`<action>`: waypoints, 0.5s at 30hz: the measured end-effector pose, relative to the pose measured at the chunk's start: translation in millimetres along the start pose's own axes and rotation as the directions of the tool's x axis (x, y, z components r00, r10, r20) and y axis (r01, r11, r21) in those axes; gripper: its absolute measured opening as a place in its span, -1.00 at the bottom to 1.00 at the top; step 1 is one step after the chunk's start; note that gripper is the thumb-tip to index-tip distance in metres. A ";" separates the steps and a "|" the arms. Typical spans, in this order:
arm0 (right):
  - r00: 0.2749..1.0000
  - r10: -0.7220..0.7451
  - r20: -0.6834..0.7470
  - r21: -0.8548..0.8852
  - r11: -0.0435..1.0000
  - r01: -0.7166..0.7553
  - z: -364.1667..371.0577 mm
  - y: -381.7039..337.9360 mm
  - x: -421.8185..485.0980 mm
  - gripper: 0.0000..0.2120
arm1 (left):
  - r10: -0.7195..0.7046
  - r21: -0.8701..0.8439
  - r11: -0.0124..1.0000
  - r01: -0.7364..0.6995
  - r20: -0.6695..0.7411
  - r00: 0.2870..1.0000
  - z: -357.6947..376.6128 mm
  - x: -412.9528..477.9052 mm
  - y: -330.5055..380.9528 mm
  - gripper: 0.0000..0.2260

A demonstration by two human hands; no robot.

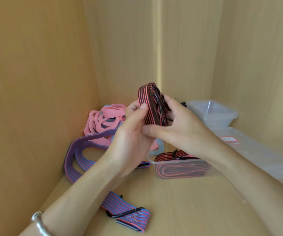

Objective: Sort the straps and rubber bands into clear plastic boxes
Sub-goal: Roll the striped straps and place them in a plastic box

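A folded red-and-black striped strap (147, 106) with black metal hooks is held up in the middle of the view. My left hand (132, 138) pinches its left side, and my right hand (176, 126) grips its right side with the thumb under it. Below them stands a clear plastic box (176, 169) with another red-and-black strap (180, 155) folded inside. A long blue-and-red striped strap (79, 150) with hooks lies on the wooden shelf at the left and front. Behind it sits a pile of pink rubber bands (103, 116).
I am looking into a wooden cabinet corner with walls at the left, back and right. Stacked clear plastic boxes (215, 113) stand at the back right. Clear lids (249, 147) with a red-edged label lie along the right side. A silver bracelet (40, 225) circles my left wrist.
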State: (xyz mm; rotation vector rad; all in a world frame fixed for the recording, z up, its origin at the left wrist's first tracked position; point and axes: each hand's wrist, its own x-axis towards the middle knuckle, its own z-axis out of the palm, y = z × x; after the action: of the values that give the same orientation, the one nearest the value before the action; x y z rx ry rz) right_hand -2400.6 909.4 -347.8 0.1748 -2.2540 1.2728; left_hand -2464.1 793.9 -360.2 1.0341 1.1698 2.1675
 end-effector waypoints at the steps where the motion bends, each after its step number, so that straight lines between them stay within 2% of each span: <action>1: 1.000 -0.009 -0.022 -0.018 1.000 0.009 -3.5 -0.5 0.1 -0.58 | 0.006 0.015 1.000 -0.007 0.027 1.000 0.0 0.1 -0.1 -0.43; 4: 0.999 0.025 -0.020 -0.032 0.999 -0.026 -19.2 -4.3 2.0 -0.68 | 0.045 0.205 0.978 -0.044 -0.001 0.999 -3.1 0.3 -0.2 -0.58; 7: 0.994 0.086 0.071 -0.110 0.991 -0.078 -40.9 -4.6 3.2 -0.67 | 0.131 0.476 0.875 -0.090 -0.053 0.990 -6.3 -1.0 -3.0 -0.85; 12: 0.927 0.309 0.210 -0.265 0.931 -0.251 -66.0 -3.9 11.6 -0.53 | 0.186 0.724 0.683 -0.097 -0.044 0.982 -11.9 -3.0 -14.2 -0.88; 15: 0.848 0.424 0.318 -0.329 0.888 -0.321 -71.1 -4.0 16.6 -0.50 | 0.226 0.740 0.668 -0.077 -0.103 0.969 -13.1 -2.5 -11.8 -0.88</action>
State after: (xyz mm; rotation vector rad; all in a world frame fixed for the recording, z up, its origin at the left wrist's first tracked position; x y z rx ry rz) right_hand -2385.4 968.3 -307.3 -0.1431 -2.8840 1.1818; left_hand -2472.4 791.9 -375.8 1.2823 2.2368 1.9452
